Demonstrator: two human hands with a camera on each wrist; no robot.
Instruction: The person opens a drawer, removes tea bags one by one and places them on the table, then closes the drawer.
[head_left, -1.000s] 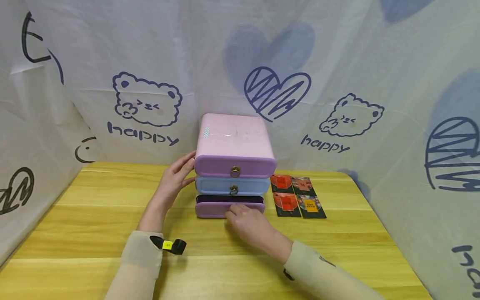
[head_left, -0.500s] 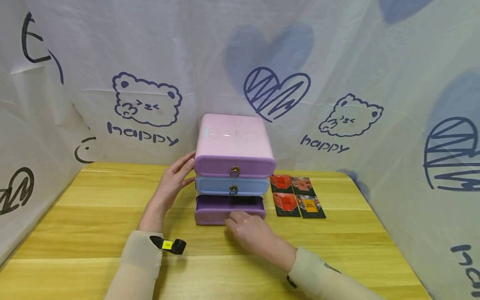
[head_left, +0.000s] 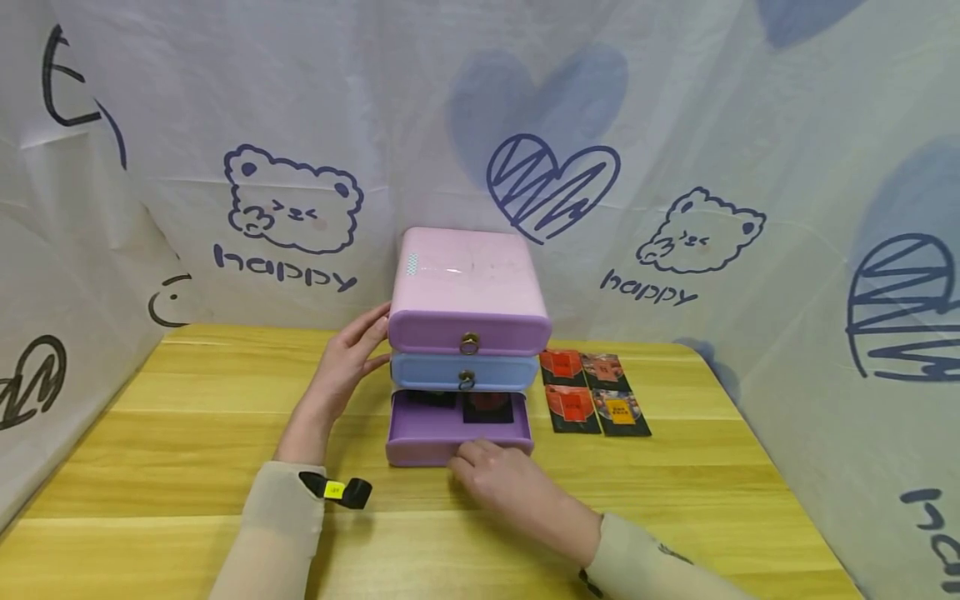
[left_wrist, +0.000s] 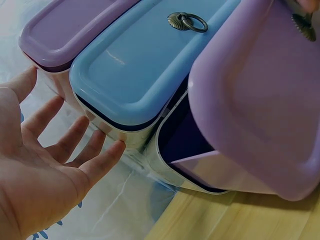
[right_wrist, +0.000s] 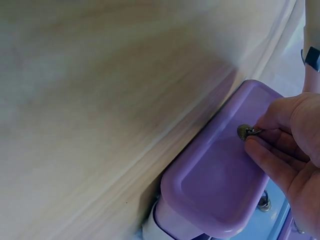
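Note:
A small three-drawer cabinet [head_left: 472, 271] with a pink top stands at the back of the table. Its bottom purple drawer [head_left: 420, 454] is pulled out, while the blue middle drawer [left_wrist: 135, 65] and the purple top drawer [head_left: 427, 333] are closed. My right hand [head_left: 510, 483] pinches the brass ring pull [right_wrist: 246, 131] of the bottom drawer between thumb and fingers. With fingers extended, my left hand [left_wrist: 55, 165] touches the cabinet's left side. Inside the open drawer lie dark packets [head_left: 489, 407], partly hidden under the blue drawer.
Several flat black packets with red, pink or yellow labels [head_left: 573, 406] lie in two rows right of the cabinet. The wooden table [head_left: 187, 467] meets a white printed cloth [head_left: 300, 100] behind and at both sides.
My right hand has drawn the bottom drawer toward me, bringing its interior and dark packets into sight. The left hand has stayed against the cabinet's side.

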